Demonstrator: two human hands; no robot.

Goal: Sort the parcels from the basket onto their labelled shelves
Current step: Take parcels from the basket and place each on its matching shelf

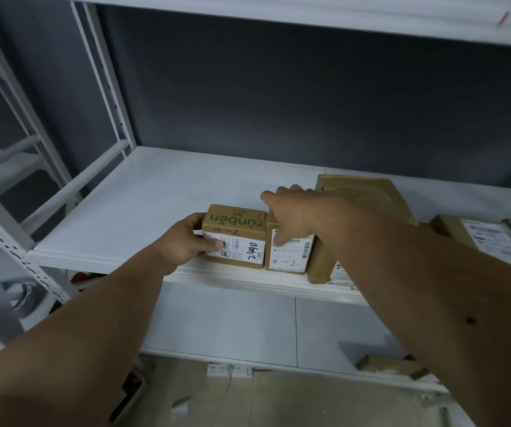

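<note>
A small brown box (pixel 238 224) printed "runben" and marked "4-2" stands at the front edge of the white shelf (pixel 143 204). My left hand (pixel 186 241) grips its left side, thumb across the white label. Touching it on the right is a second small brown box (pixel 291 257), also marked "4-2". My right hand (pixel 294 212) grips this second box over its top, fingers curled down the front and back. A larger brown parcel (pixel 362 195) leans right behind and beside the second box.
Another labelled brown parcel (pixel 482 235) lies at the shelf's right end. The shelf's left half is bare. White uprights (pixel 4 238) frame the left side. A lower shelf holds a brown parcel (pixel 386 363); a power strip (pixel 229 369) lies on the floor.
</note>
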